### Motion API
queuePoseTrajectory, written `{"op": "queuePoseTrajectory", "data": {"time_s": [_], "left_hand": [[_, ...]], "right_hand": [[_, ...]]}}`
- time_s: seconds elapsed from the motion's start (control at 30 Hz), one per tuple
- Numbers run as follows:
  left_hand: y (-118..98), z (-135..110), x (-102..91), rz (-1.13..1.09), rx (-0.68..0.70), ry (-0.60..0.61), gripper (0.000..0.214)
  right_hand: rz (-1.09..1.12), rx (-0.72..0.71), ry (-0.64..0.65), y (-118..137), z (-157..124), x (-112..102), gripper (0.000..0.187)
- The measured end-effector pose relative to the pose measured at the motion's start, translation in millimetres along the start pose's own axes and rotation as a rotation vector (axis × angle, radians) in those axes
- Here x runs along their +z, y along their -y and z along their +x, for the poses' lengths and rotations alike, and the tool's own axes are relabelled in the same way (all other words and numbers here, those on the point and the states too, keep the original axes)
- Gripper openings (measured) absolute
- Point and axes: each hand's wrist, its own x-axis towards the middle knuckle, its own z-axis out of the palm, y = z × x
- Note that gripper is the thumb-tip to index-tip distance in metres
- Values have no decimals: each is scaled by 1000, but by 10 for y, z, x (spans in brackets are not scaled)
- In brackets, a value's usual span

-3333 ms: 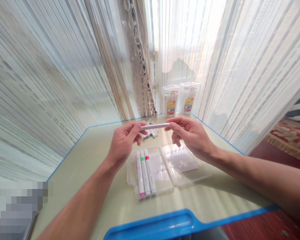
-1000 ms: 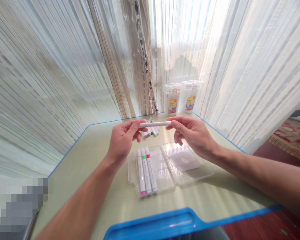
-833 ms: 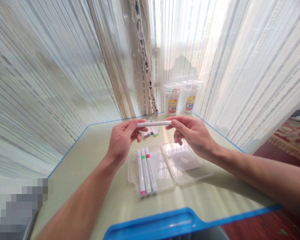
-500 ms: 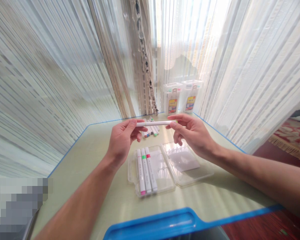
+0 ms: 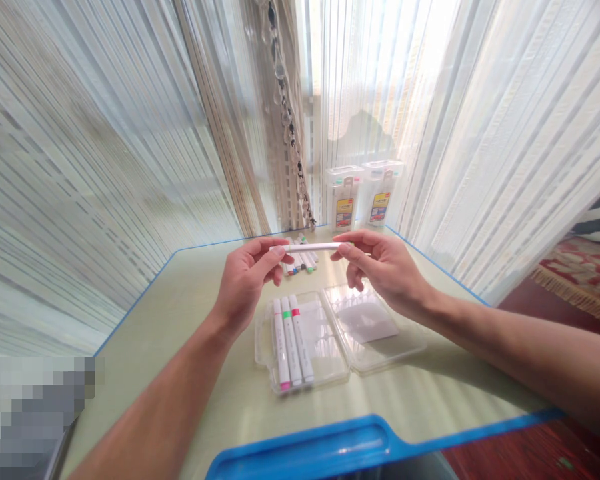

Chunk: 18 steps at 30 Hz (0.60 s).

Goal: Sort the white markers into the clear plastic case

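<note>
A white marker pen is held level above the table, pinched at its left end by my left hand and at its right end by my right hand. Below them lies an open clear plastic case. Its left half holds three white markers with pink, green and red bands. The right half, the lid, has a white sheet in it. Behind my hands several loose markers lie in a pile on the table.
Two upright clear marker boxes with yellow labels stand at the table's far edge. Sheer curtains hang on all sides. The pale green table has a blue rim, with a blue tray edge at the front. A red rug lies to the right.
The marker has shifted slightly left between my hands, and my right fingers have re-gripped its right end. The case and the loose markers have stayed put.
</note>
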Motion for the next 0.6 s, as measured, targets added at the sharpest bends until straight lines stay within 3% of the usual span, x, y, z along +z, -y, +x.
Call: {"op": "queuePoseTrajectory", "data": {"time_s": [0.6], "left_hand": [[17,8,10,28,24,-28,25]], "right_hand": [[-13,19,-3,4,-2,-3,38]]}}
